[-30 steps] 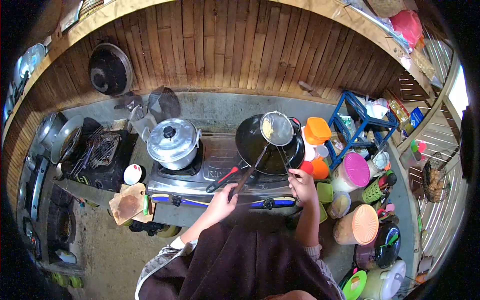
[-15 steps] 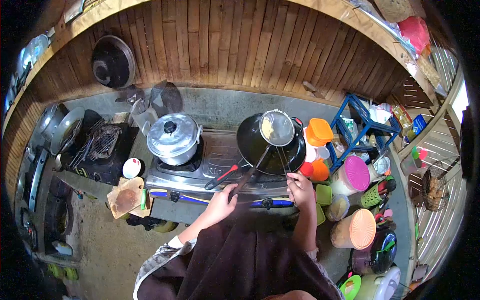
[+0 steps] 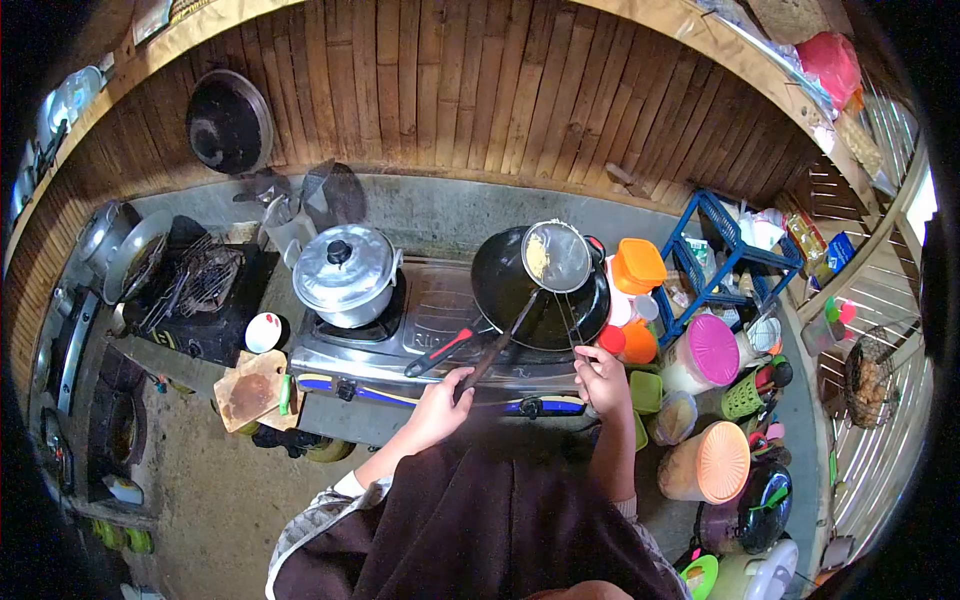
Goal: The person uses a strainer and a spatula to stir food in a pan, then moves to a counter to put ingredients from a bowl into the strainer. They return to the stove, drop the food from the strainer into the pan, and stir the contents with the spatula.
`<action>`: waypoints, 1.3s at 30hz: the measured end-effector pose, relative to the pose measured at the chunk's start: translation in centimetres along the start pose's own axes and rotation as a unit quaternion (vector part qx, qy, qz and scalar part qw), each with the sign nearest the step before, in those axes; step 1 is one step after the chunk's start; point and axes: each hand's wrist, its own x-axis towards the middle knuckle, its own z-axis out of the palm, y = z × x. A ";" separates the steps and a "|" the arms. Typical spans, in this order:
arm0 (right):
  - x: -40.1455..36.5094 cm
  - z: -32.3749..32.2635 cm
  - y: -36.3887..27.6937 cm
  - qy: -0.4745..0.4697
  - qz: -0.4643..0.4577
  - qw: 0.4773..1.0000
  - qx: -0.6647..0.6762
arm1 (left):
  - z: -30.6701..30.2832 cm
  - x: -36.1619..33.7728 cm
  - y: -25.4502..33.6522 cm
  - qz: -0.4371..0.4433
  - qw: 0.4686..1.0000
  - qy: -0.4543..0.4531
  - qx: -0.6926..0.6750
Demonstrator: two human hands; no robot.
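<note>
My left hand (image 3: 445,408) is closed round the dark handle of a long utensil (image 3: 508,340), which slants up over the wok (image 3: 492,275). Its far end meets the strainer, so I cannot make out its kind. Between the fingers of my right hand (image 3: 603,382) is the thin handle of a round mesh strainer (image 3: 568,262). The strainer's bowl is over the far part of the wok, with a pale yellowish clump (image 3: 538,257) at its left side. Dark liquid appears to lie in the wok, whose black-and-red handle (image 3: 440,353) points toward my left hand.
A lidded aluminium pot (image 3: 345,285) occupies the stove's left burner. Orange containers (image 3: 638,265), a pink-lidded tub (image 3: 712,350) and a blue rack (image 3: 740,240) crowd the right side. Left of the stove are a wooden board (image 3: 252,390) and a grill rack (image 3: 208,275).
The view has shifted very slightly. Both hands keep their holds, and the strainer stays over the wok with little visible movement.
</note>
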 end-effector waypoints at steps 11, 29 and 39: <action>-1.5 -0.9 1.4 -0.021 0.006 1.000 0.007 | 0.7 1.3 -2.0 -0.008 0.995 0.097 0.008; -0.7 -2.1 1.4 0.006 -0.002 1.000 0.012 | 1.8 1.5 -0.2 -0.009 0.998 0.060 0.001; -0.7 -1.3 1.8 0.003 -0.012 0.998 0.058 | 2.2 2.6 -2.8 0.054 0.992 0.107 -0.028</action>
